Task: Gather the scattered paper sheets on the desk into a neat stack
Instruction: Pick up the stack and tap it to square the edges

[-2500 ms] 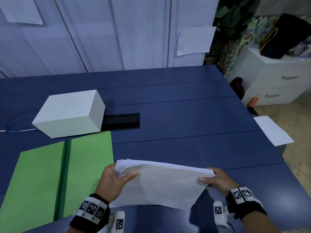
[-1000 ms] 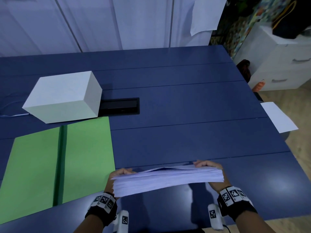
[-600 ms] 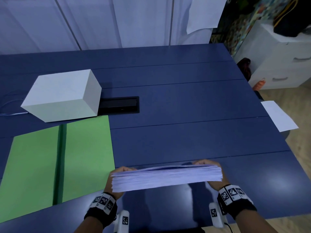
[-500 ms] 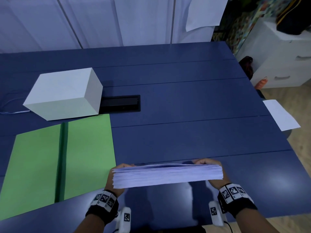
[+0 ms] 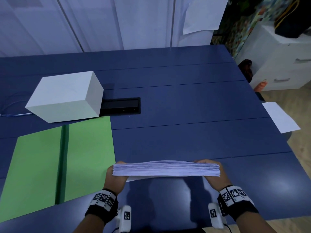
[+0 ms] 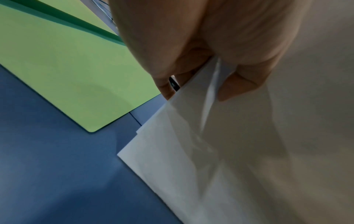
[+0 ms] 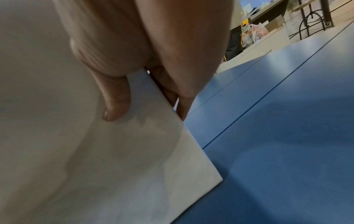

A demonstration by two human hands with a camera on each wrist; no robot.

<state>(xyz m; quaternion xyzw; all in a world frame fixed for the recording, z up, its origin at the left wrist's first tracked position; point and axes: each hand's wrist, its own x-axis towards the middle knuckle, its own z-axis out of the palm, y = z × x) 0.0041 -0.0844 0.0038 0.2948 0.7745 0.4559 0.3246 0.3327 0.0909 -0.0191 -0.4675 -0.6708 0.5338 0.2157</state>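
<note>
Thick rectangular paper stack (image 5: 165,169), edge-up

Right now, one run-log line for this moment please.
phase: squaring | paper stack: upright on desk | left hand: gripping | right hand: gripping

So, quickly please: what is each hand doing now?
Left hand: grips the left end of the paper stack.
Right hand: grips its right end.

Pale panelled wall (image 5: 101,22) behind; white drawer cabinet (image 5: 282,64) right; beige floor (image 5: 294,106).
</note>
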